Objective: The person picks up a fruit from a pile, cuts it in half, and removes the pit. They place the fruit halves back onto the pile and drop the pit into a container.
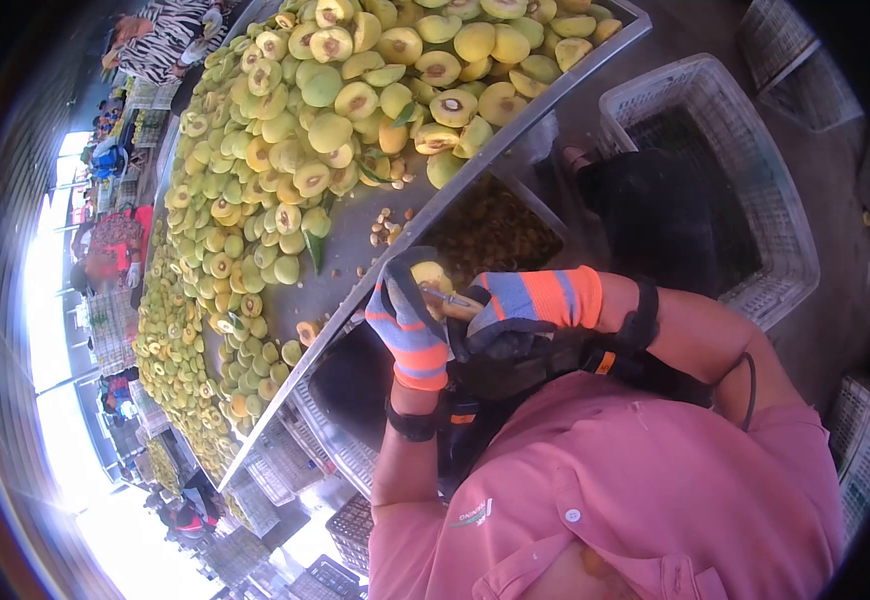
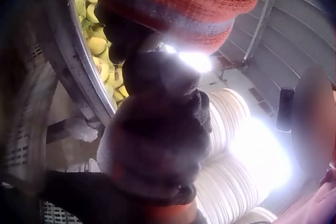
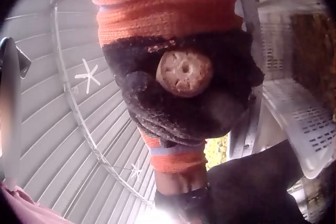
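Note:
In the head view, the gloved left hand (image 1: 407,325) holds a yellow-green fruit half (image 1: 430,275) beside the table's metal edge. The gloved right hand (image 1: 527,303) grips the wooden handle (image 1: 462,308) of a small metal tool whose tip reaches the fruit. The round end of the handle (image 3: 185,73) shows within the curled fingers of the right hand (image 3: 184,98) in the right wrist view. In the left wrist view both gloves are close together and dark; the fruit and the tool cannot be made out there.
Many halved fruits (image 1: 325,130) cover the metal table (image 1: 350,235), with loose pits (image 1: 385,228) near its edge. Below the edge is a bin of brown matter (image 1: 505,230). A white crate (image 1: 700,75) stands at the right. Other people and stacked crates are at the left.

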Demonstrator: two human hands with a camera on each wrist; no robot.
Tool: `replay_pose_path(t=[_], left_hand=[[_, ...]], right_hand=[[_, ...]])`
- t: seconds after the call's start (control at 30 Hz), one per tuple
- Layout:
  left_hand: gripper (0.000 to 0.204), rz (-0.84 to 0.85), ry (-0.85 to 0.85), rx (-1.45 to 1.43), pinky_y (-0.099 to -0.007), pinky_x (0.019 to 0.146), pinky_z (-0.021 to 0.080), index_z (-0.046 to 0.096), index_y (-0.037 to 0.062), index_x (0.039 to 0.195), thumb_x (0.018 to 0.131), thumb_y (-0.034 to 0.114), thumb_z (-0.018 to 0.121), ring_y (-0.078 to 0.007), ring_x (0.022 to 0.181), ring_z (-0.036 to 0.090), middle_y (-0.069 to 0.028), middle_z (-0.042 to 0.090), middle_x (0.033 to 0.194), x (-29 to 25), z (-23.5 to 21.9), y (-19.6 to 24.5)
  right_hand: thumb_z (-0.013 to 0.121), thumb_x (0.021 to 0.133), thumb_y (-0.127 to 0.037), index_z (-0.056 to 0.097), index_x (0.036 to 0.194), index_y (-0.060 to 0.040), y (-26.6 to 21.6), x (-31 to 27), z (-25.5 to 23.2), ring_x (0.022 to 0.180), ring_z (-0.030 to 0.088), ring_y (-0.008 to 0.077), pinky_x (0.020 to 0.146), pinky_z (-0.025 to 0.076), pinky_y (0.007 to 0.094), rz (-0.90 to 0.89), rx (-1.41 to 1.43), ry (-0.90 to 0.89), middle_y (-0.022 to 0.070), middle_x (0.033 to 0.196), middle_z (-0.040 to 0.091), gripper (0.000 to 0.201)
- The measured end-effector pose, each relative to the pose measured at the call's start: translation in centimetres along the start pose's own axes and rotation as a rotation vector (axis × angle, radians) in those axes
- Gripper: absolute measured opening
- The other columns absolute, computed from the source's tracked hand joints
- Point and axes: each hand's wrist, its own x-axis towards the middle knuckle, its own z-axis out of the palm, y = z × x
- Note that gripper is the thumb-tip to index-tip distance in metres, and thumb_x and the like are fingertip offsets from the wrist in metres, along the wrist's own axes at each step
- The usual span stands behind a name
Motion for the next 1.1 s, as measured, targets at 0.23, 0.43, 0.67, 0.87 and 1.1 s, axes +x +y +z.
replay_pose_path(t=[0.23, 0.43, 0.67, 0.87, 1.1], left_hand=[[0.028, -0.168, -0.078, -0.091, -0.0282, 0.064, 0.049, 0.065, -0.0003, 0.104, 0.094, 0.018, 0.046, -0.0149, 0.075, 0.062, -0.0082, 0.066, 0.087, 0.3, 0.0, 0.2], [0.023, 0.086, -0.267, -0.229, -0.0298, 0.069, 0.05, 0.066, -0.0004, 0.102, 0.087, 0.012, 0.054, -0.0223, 0.076, 0.065, -0.0107, 0.067, 0.088, 1.5, -2.4, 2.0], [0.033, 0.099, -0.148, -0.224, -0.0338, 0.07, 0.051, 0.061, -0.0029, 0.108, 0.089, 0.024, 0.061, -0.0275, 0.077, 0.065, -0.0147, 0.067, 0.088, 0.0, -1.4, -0.3], [0.028, -0.016, -0.025, 0.183, -0.0377, 0.073, 0.051, 0.062, -0.0009, 0.111, 0.088, 0.015, 0.065, -0.0267, 0.083, 0.066, -0.0129, 0.068, 0.089, -1.7, -3.2, -2.5], [0.039, -0.607, 0.114, 1.153, -0.0441, 0.09, 0.047, 0.063, 0.0029, 0.115, 0.087, 0.03, 0.066, -0.0393, 0.106, 0.059, -0.0221, 0.062, 0.114, -4.8, -16.2, -1.9]], right_hand=[[0.063, 0.09, -0.021, 0.067, 0.098, -0.0062, -0.1, 0.0, -0.3, 0.067, 0.06, 0.0089, 0.059, 0.044, 0.0223, 0.016, -0.148, -0.024, 0.0011, 0.08, 0.065, 0.017], [0.065, 0.087, -0.016, 0.064, 0.1, 0.0004, -5.9, -0.6, 0.4, 0.048, 0.047, 0.0059, 0.042, 0.034, 0.0202, 0.351, 0.616, -0.098, -0.0012, 0.061, 0.051, 0.021], [0.06, 0.09, -0.015, 0.06, 0.101, 0.001, -3.0, -0.2, 1.7, 0.048, 0.052, 0.0075, 0.041, 0.038, 0.0199, 0.267, 1.192, -0.299, 0.0004, 0.065, 0.056, 0.019], [0.059, 0.093, -0.022, 0.063, 0.105, -0.0019, 0.1, 0.5, 1.0, 0.058, 0.059, 0.0115, 0.052, 0.045, 0.0249, 0.289, 0.711, 0.205, 0.0031, 0.072, 0.063, 0.024], [0.067, 0.088, -0.031, 0.068, 0.083, -0.0071, -0.5, 1.9, 2.1, 0.055, 0.056, 0.0132, 0.046, 0.043, 0.029, 0.533, 0.984, 0.587, 0.0038, 0.069, 0.062, 0.025]])
